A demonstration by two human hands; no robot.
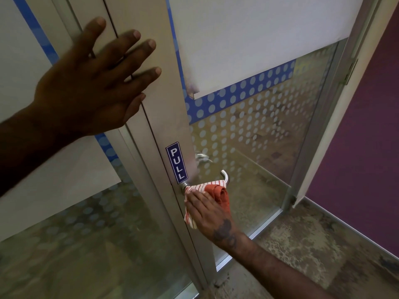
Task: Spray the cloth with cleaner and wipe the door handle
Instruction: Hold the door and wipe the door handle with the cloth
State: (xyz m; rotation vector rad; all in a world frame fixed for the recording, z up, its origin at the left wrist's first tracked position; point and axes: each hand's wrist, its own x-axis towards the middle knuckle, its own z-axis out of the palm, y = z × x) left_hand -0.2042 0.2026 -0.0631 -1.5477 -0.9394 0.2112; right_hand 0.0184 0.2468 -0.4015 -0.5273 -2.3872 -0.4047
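Observation:
A silver lever door handle (225, 177) sticks out of the metal door frame (159, 117) just below a blue PULL sticker (176, 162). An orange and white striped cloth (217, 190) is wrapped over the handle's bar. My right hand (206, 209) grips the cloth against the handle from below. My left hand (95, 80) is spread flat, fingers apart, against the upper door frame and holds nothing. No spray bottle is in view.
The door is glass with frosted dots and a blue dotted band (239, 93); a second handle (201, 157) shows behind the glass. A purple wall (362, 147) stands on the right. Worn mottled floor (302, 244) lies below.

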